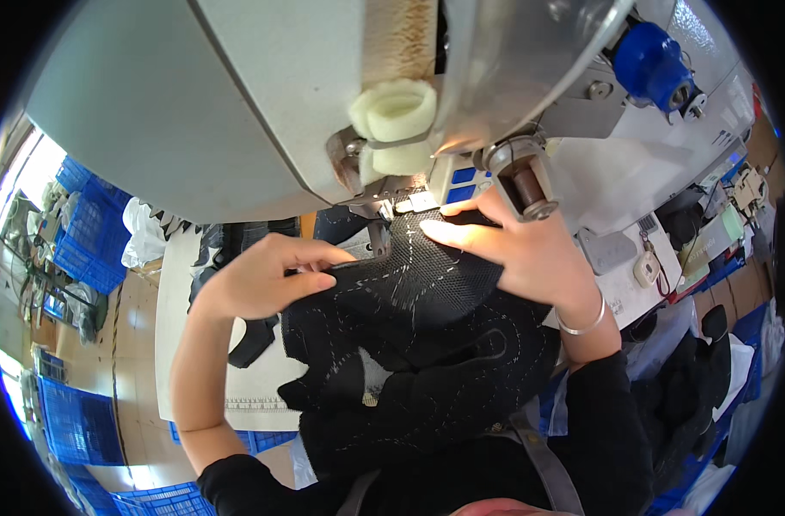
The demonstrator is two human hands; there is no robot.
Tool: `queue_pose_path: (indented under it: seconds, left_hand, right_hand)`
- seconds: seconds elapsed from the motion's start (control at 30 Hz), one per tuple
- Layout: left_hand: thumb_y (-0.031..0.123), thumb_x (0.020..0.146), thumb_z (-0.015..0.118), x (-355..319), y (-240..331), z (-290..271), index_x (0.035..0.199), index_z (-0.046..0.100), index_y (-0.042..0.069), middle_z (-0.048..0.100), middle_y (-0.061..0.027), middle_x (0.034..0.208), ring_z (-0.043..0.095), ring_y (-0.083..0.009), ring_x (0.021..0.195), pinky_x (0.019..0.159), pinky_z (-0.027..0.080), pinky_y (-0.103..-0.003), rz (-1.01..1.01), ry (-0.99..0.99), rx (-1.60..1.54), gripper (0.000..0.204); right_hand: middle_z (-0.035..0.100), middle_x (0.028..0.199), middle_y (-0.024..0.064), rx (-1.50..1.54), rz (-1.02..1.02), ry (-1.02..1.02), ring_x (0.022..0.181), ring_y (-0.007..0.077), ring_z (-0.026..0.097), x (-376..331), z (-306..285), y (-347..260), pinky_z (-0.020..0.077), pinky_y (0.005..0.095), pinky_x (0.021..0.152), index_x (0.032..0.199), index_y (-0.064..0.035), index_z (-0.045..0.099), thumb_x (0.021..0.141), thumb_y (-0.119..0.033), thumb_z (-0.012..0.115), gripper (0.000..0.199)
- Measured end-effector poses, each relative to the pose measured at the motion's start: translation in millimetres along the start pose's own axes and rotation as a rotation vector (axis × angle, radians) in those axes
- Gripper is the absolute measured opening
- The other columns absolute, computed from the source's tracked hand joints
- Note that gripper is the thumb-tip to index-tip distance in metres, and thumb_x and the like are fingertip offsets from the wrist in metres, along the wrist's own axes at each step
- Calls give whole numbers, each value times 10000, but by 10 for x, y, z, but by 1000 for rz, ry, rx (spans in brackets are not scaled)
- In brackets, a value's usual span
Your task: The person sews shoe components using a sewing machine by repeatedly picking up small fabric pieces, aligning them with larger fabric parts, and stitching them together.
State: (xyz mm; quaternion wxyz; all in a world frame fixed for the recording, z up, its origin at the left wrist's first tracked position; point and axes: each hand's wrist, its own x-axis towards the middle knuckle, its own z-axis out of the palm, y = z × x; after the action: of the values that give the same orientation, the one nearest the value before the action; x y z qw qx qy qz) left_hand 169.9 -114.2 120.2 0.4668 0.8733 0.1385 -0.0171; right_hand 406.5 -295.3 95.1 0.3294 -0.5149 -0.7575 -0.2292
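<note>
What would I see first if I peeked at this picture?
First, the huge grey sewing machine filling the top, with a lump of pale yellow foam stuck on its front. Right under it, the left hand and the right hand, which wears a silver bangle, press flat on a black mesh fabric piece with white dotted lines in the middle. Blue plastic crates sit far off on the left.

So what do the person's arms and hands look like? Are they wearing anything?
Both hands are bare, with no gloves. The left hand comes out of a black sleeve pushed up near the elbow, so the forearm is uncovered. The right hand has a thin silver bangle around the wrist, and a black sleeve starts just behind it.
</note>
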Motion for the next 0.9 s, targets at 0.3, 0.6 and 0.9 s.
queue_pose_path:
  seconds: [0.3, 0.6, 0.9]
  left_hand:
    - [130, 954, 601, 49, -261, 67, 1281, 564, -38, 680, -54, 1071, 569, -62, 932, 859, 462, -214, 95, 50, -350, 370]
    - [147, 807, 727, -855, -1220, -41, 824, 529, 46, 545, -54, 632, 521, -110, 604, 580, 411, -252, -350, 716, 352, 223]
    - [49, 713, 793, -1106, -1629, 643, 787, 456, 30, 511, -68, 695, 464, -170, 649, 633, 416, -298, -372, 870, 243, 345]
  right_hand:
    - [666, 941, 37, -280, -185, 113, 834, 170, 635, -24, 108, -276, 477, 362, 820, 885, -66, 698, 725, -116, 678, 169]
    - [646, 970, 31, -178, -117, 100, 875, 200, 588, -17, 191, -180, 392, 346, 764, 931, -52, 713, 591, -43, 625, 351]
    - [610, 997, 59, -149, -71, -43, 923, 247, 593, 5, -35, -262, 447, 384, 778, 1016, -16, 676, 588, 13, 667, 429]
